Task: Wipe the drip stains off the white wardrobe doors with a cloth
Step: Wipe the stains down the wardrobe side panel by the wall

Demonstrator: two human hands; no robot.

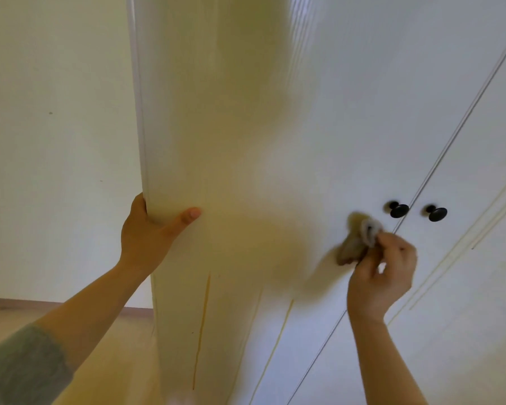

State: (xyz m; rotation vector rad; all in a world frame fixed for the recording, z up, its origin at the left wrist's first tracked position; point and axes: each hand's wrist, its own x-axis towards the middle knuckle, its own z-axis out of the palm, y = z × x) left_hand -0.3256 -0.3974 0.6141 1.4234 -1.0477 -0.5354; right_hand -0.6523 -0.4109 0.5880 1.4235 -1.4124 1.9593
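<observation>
The white wardrobe doors point(319, 127) fill the view, seen from close up and below. My left hand point(146, 232) grips the left edge of the wardrobe, thumb on the front face. My right hand point(383, 273) pinches a small crumpled cloth point(368, 229), white and blurred, against the door just below left of the black knobs point(399, 210). An orange drip stain point(200, 331) runs down the lower left panel. Fainter yellowish streaks point(278, 340) run lower down, and more streaks point(462, 244) cross the right door.
A second black knob point(437, 213) sits on the right door beside the gap between the doors. A pale wall point(56, 141) stands to the left, with floor and skirting point(70, 305) visible at the bottom left.
</observation>
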